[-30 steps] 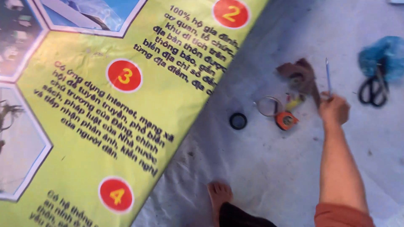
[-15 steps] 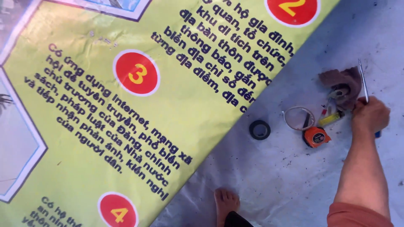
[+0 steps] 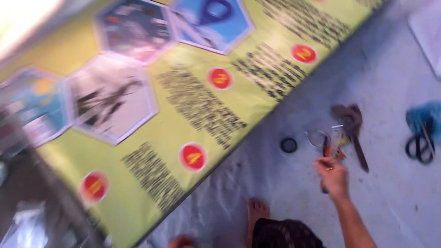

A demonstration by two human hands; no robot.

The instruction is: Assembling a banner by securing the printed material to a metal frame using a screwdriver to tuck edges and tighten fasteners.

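One hand shows — the right hand [image 3: 331, 177], at about five o'clock in the head view, its arm running off the bottom edge. Its grip is closed around a thin pen-like stick [image 3: 325, 189]; only a dark blue tip shows below the fist, so what it is exactly cannot be told. The left hand is out of view. One bare foot [image 3: 258, 210] rests on the grey sheet [image 3: 294, 202] at six o'clock, toes pointing up the picture.

Just above the hand, at twelve o'clock from it, lies a small heap: one clear ring [image 3: 317, 138], one orange-red object [image 3: 331, 150] too blurred to name, and one brown metal tool [image 3: 351, 126] with a long handle slanting toward four o'clock. One black ring [image 3: 289, 145] lies apart, at nine o'clock from the heap. One pair of black-handled scissors [image 3: 419, 146] sits on one blue cloth [image 3: 425, 117] at the right edge. One large yellow-green banner [image 3: 183, 115] fills the left half; four red numbered discs and four hexagon pictures can be counted on it.

Against half a second ago, the view has swung — far more of the banner shows and the picture is blurred. The hand, which then rested beside the brown tool, has drawn back toward the body and is now clear of the heap.
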